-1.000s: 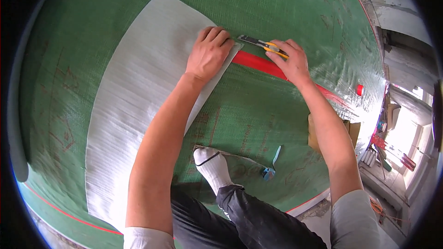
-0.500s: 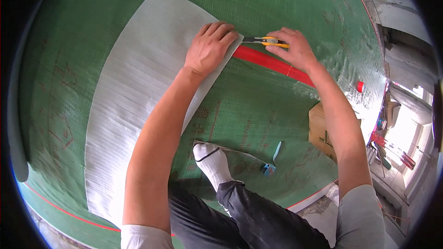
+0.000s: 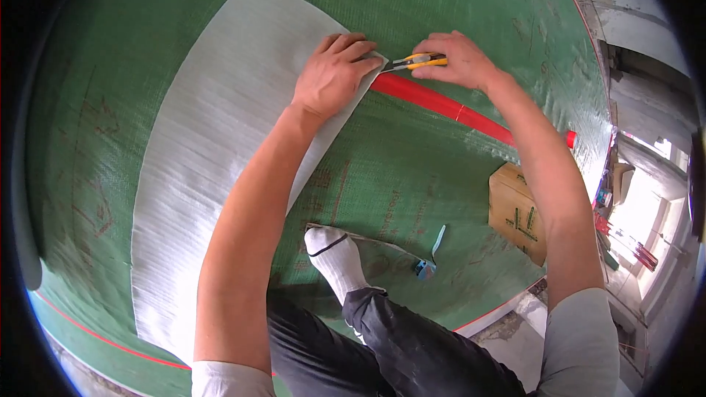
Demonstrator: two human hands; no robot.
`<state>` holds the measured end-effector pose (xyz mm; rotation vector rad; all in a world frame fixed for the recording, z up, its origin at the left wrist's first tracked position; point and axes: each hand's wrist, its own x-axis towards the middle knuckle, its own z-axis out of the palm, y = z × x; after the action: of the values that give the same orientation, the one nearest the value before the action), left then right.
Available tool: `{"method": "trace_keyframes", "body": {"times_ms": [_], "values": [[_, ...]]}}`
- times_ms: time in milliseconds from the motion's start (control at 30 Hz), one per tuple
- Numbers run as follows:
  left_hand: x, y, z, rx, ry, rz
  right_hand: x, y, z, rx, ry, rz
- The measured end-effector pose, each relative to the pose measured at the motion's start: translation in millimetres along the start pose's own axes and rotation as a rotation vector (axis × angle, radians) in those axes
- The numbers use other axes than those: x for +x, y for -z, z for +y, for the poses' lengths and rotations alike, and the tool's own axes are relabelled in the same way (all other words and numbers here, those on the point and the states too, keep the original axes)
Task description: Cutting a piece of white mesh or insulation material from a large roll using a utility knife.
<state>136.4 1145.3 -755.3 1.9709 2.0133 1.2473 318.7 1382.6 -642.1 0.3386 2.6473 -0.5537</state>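
1. Beneath the left hand [image 3: 331, 77] lies a pale sheet [image 3: 235, 103], spread over the green sheeting [image 3: 397, 154] and reaching well out past that hand's left side and back under the left forearm
2. From where I'm standing, that hand has its fingers bent and resting on the sheet near its right-hand corner; whether the thumb pinches the edge or merely presses, I can't tell
3. Opposite it, the right hand [image 3: 460, 59] is closed around a yellow-and-black utility knife [image 3: 426, 61], its blade pointing at the left hand and its tip at the sheet's corner, just beside the left thumb
4. As for handling, the sheet looks thin, light and soft, finely rippled, so I'd expect it to sag or crease if lifted by one corner; a flat palm set in from the edge, away from the blade, seems the surest hold
5. In the right hand, the knife's body looks light and stiff, best held by its yellow part; the bare blade could well snap if twisted
6. Below both hands, a red strip [image 3: 434, 101] runs from near the left fingers toward the right forearm, on sheeting that shines and may be slippery; a cardboard box [image 3: 517, 213] sits just left of that forearm
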Motion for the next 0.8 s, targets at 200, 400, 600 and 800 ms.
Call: {"method": "trace_keyframes", "body": {"times_ms": [200,400,600,800], "values": [[0,2,1,-0.010,0.024,-0.075,-8,-10,-2,0.095,-0.036,0.008],[-1,-1,-2,0.000,0.027,-0.101,-4,-17,4,0.028,-0.002,0.028],[1,-4,1,-0.004,0.062,-0.071,-19,-13,12,0.050,-0.042,0.012],[31,-5,2,-0.041,0.094,-0.160,-28,-20,6,0.044,-0.024,0.112]]}}
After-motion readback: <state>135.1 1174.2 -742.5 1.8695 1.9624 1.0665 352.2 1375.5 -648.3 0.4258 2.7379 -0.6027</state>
